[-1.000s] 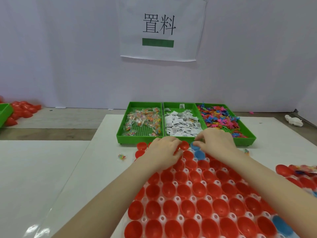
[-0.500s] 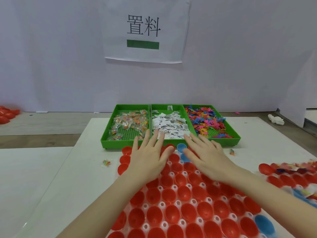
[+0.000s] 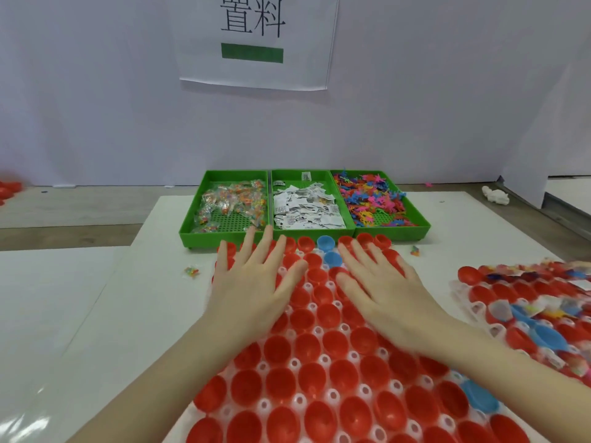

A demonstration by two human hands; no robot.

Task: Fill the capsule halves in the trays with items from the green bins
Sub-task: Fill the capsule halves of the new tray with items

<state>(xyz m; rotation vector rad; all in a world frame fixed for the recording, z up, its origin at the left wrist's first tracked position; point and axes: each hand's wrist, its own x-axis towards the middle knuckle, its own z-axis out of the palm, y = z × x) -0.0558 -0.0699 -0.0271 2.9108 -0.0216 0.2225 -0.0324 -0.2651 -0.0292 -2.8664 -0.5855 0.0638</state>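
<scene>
A clear tray (image 3: 326,359) of mostly red capsule halves, with a few blue ones (image 3: 326,243), lies in front of me. My left hand (image 3: 252,282) lies flat on its far left part with fingers spread and straight. My right hand (image 3: 380,289) lies flat beside it on the far right part, fingers straight too. Neither hand holds anything. Beyond the tray stand three green bins: one with small clear packets (image 3: 230,203), one with white paper slips (image 3: 303,206), one with colourful plastic figures (image 3: 377,199). A second tray (image 3: 531,302) at the right holds filled capsule halves.
Two stray packets lie on the white table, one left of the tray (image 3: 191,271) and one near the right bin (image 3: 414,251). A white figure (image 3: 495,196) lies at the back right. Loose red halves (image 3: 8,190) sit at the far left. A paper sign (image 3: 256,39) hangs on the wall.
Both hands went from curled at the tray's far edge to flat with fingers spread on the capsule halves. The view has come closer and lower.
</scene>
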